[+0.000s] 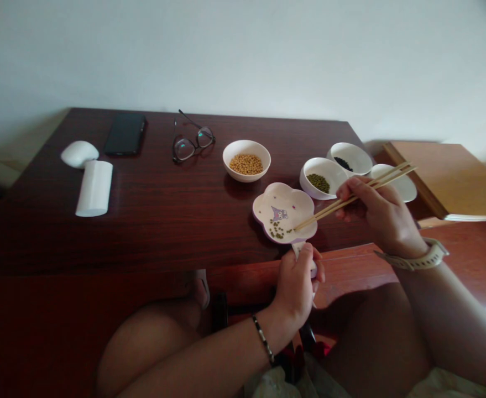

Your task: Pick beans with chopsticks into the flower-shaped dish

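My left hand (296, 284) is closed round the handle of a flower-shaped dish (282, 196), white inside with a purple edge and a cartoon figure. Several small green beans (276, 229) lie in its lower part. A pair of wooden chopsticks (334, 208) is gripped in my right hand (377, 213), their tips down in the dish beside the beans. Just beyond my right fingers stands a white bowl of green beans (318, 183), joined to another compartment holding black beans (343, 163). A third white bowl (404, 185) is partly covered by the chopsticks and my hand.
A white bowl of yellow soybeans (246, 164) stands behind the dish. Eyeglasses (193, 145), a dark flat case (125, 134), a white cylinder (94, 188) and a white rounded object (79, 154) are on the dark table (160, 221). A light wooden surface (466, 177) adjoins at right.
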### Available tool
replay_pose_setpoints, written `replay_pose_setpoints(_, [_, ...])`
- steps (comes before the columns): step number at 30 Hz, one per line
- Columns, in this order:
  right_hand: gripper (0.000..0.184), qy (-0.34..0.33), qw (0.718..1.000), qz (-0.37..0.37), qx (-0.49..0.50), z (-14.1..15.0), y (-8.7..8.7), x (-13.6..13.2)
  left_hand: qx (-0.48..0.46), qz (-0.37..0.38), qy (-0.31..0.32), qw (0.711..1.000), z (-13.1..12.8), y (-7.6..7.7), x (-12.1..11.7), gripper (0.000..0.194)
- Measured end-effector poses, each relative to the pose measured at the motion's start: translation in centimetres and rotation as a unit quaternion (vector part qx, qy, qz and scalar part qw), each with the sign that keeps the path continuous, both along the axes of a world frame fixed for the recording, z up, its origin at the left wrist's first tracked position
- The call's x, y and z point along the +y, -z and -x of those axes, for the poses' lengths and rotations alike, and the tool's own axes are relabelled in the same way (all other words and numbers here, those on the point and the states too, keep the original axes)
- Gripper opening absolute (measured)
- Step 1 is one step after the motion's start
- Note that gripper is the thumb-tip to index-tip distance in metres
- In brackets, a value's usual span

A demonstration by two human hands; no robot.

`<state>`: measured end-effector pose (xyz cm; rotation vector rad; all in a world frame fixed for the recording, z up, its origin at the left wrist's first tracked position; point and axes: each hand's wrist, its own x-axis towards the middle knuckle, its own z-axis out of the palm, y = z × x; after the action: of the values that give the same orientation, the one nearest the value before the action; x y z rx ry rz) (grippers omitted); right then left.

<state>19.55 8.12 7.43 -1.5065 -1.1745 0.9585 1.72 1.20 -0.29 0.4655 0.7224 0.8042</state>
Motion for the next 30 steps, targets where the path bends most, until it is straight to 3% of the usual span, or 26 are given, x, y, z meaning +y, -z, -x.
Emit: replay_pose_setpoints(30, [0.034, 0.006, 1.000, -0.009, 0.009, -0.02, 0.13, 0.08, 0.004, 0.003, 0.001, 1.000, 0.13, -0.44, -0.04, 0.041])
